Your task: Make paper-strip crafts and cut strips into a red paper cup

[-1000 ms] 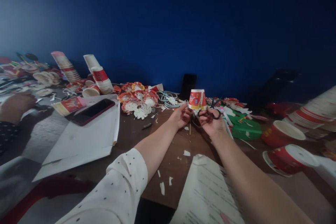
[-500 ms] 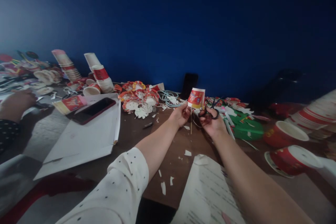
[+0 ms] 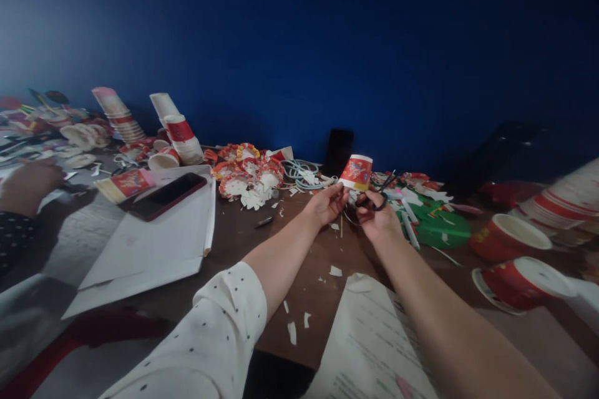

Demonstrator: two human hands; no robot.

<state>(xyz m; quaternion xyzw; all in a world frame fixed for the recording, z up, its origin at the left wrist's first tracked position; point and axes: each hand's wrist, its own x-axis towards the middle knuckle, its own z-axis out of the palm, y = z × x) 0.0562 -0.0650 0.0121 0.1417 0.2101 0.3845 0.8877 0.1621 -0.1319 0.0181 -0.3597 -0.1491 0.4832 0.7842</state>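
Note:
A red, white and yellow printed paper cup is pinched at its lower left edge by my left hand. My right hand has its fingers closed round the handles of dark scissors. The scissor blades point up and to the right, just right of the cup. My right fingertips are close under the cup; whether they touch it I cannot tell. Scraps of cut white paper lie on the brown table below my hands.
Left of centre lies a pile of cut red-and-white paper pieces. A phone rests on a white board. Paper cups stand at the right, near a green sheet. Another person's hand is at far left.
The cup has moved slightly right and turned a little in my left hand. Both hands keep their hold, and the scissors have shifted slightly.

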